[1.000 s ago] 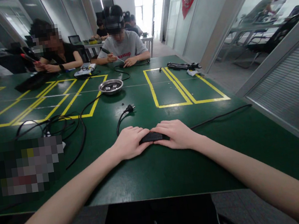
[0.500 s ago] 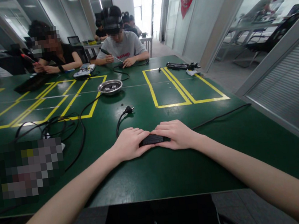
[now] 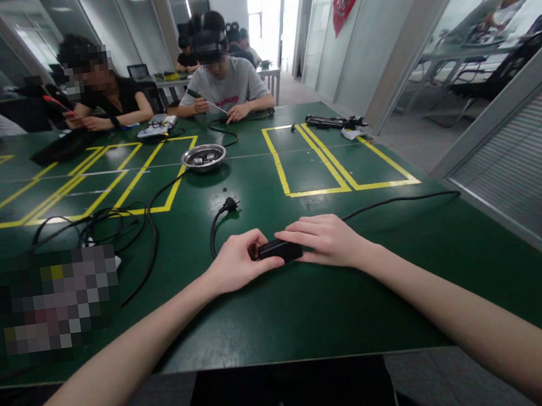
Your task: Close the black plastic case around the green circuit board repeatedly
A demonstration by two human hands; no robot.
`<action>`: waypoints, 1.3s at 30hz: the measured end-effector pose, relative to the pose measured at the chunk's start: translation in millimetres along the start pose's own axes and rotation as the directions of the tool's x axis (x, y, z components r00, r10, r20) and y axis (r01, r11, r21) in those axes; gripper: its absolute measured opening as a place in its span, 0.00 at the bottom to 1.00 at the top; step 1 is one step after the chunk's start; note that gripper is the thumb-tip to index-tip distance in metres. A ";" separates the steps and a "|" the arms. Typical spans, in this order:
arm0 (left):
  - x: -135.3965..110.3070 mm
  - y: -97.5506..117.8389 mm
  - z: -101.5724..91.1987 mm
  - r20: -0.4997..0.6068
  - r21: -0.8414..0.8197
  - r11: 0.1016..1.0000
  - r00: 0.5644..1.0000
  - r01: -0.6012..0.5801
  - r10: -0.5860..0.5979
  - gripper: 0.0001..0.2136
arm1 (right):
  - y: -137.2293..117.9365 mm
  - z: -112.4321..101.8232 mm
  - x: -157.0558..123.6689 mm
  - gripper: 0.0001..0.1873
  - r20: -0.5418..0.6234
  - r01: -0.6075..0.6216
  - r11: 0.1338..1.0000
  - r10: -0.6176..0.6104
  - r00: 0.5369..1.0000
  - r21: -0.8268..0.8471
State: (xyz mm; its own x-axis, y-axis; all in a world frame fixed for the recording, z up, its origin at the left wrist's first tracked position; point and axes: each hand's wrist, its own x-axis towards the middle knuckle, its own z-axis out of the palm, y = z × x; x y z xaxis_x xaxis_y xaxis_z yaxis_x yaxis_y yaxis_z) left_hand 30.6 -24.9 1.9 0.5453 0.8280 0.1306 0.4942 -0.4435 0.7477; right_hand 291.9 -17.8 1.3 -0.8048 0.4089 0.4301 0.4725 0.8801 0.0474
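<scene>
Between my hands is a black power adapter (image 3: pixel 281 250), a small oblong block held just over the green table. My left hand (image 3: pixel 238 260) grips its left end, thumb along the near side and fingers curled behind. My right hand (image 3: pixel 326 242) has its fingers over the right end, with the thumb below. A black cord with a plug (image 3: pixel 229 204) curves out beyond my left hand, its prongs pointing right. From behind my right hand a thin black cable (image 3: pixel 400 200) runs to the right across the table. My fingers hide both ends of the adapter.
A metal bowl (image 3: pixel 202 147) with small metal parts stands farther back. Coiled black cables (image 3: pixel 104 228) and a blurred-out object (image 3: pixel 59 301) lie at left. Yellow tape marks the green table (image 3: pixel 296 319). A black tripod-like object (image 3: pixel 335 120) lies at the far right. Two people work opposite.
The adapter has turned, showing a smoother face in place of the ridged one. My right hand has shifted slightly right, and my left fingers have curled up behind the adapter.
</scene>
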 end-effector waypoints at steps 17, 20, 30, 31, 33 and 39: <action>0.3 -2.8 1.4 0.067 0.468 0.835 0.954 -0.290 0.294 0.12 | -8.7 7.5 5.1 0.21 0.011 -0.150 0.953 0.152 0.988 0.264; -0.6 -0.2 1.3 0.058 0.421 0.864 0.959 -0.276 0.278 0.12 | -10.3 8.5 5.0 0.19 0.024 -0.160 0.938 0.160 0.987 0.307; 0.3 -1.6 2.4 0.019 0.368 0.901 0.971 -0.230 0.239 0.13 | -13.1 5.3 7.5 0.36 0.109 -0.160 0.952 0.136 0.985 0.261; 0.3 -2.4 2.6 0.012 0.345 0.914 0.975 -0.213 0.222 0.13 | -14.6 6.3 8.7 0.36 0.124 -0.152 0.962 0.126 0.984 0.227; 0.3 -4.5 2.7 -0.003 0.300 0.933 0.978 -0.197 0.207 0.12 | -16.2 9.5 9.9 0.31 0.150 -0.129 0.979 0.106 0.983 0.156; 1.3 -11.6 -4.8 -0.220 0.388 0.896 0.922 -0.217 0.319 0.20 | 6.0 12.6 -0.7 0.27 0.085 -0.280 0.957 0.274 0.958 0.068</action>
State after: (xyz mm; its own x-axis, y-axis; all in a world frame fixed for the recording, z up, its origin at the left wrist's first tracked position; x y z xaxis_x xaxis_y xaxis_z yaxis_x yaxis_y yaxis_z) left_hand 22.3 -17.1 -3.5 0.5112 0.6974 0.5022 0.5870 -0.7102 0.3887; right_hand 290.7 -9.7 -10.1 -0.6717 0.6538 0.3484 0.6536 0.7444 -0.1367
